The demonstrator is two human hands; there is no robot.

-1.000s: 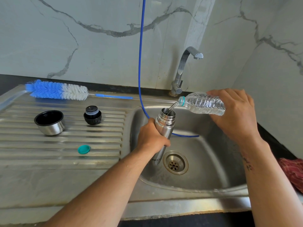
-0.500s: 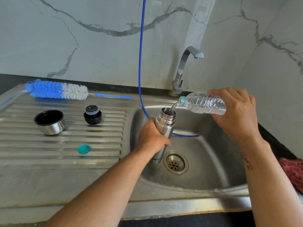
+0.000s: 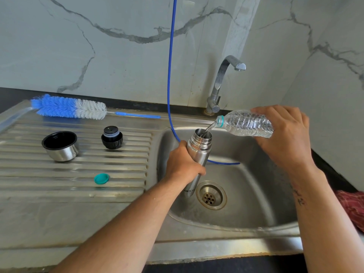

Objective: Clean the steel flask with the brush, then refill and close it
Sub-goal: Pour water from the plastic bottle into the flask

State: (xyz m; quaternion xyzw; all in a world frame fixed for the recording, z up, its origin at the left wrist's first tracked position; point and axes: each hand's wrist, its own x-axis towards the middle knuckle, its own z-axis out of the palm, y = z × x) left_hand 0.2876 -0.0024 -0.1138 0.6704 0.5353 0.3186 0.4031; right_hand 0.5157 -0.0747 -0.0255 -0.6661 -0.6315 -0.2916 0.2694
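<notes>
Left hand (image 3: 183, 164) wrapped around steel flask (image 3: 199, 152) at frame centre above the sink (image 3: 256, 194), right hand (image 3: 285, 134) gripping tilted water bottle (image 3: 246, 125) pouring into flask mouth, brush (image 3: 69, 108) lying upper left on drainboard (image 3: 39, 174)

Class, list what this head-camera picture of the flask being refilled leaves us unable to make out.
- Water level inside the steel flask, head view: hidden by its opaque wall.
- Flask's middle: covered by the left hand.
- Far end of the plastic bottle: hidden by the right hand.
- Red cloth: cut off by the right edge.
</notes>
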